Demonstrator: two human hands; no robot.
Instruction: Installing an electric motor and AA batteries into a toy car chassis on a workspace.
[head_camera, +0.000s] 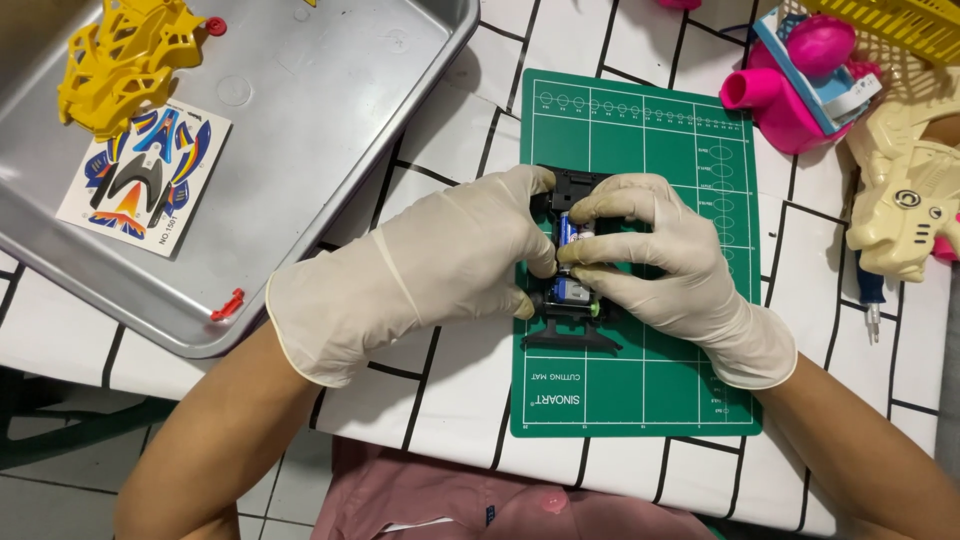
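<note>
While both hands grip the chassis (570, 260), the tray (330, 110) holds stickers (143, 178).

A worktop covered in a white cloth with thin black brick-pattern lines (470, 400) fills the view under even, bright light. Grey tiled floor (60, 490) shows past its near edge at the lower left.

A rectangular white sticker sheet (143, 180), printed with blue, orange, yellow and black car-body shapes, lies flat in the grey metal tray (330, 120) at upper left, just below the yellow plastic parts frame (125, 60). No screens or signs show.
</note>
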